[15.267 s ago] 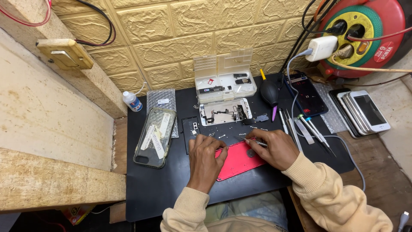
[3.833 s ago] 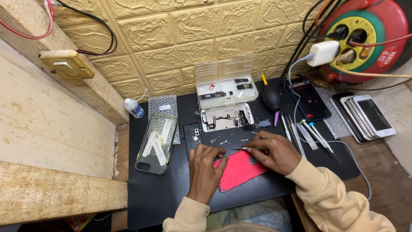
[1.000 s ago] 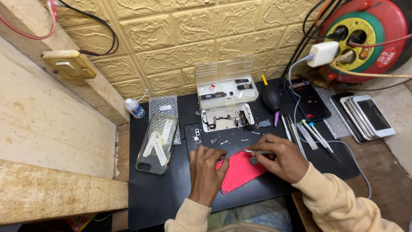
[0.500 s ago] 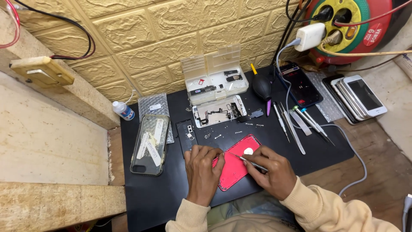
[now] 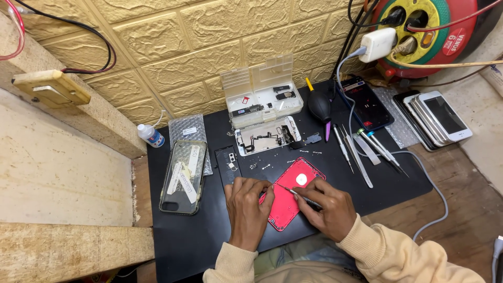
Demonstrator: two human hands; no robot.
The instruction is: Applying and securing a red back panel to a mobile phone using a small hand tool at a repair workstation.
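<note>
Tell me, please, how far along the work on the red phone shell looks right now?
Done: an opened phone frame and loose screws lie on the black mat. In hand: the left hand steadies the red phone shell while the right hand works a thin tool at it. Left: shell and frame are still apart.

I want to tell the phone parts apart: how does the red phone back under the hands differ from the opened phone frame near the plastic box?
The red phone back shows a plain red outer shell; the opened phone frame shows pale insides with small parts. The red phone back is touched by the left hand, while the right hand holds a thin tool over it; the opened phone frame lies untouched. Both lie flat on the black mat.
</note>
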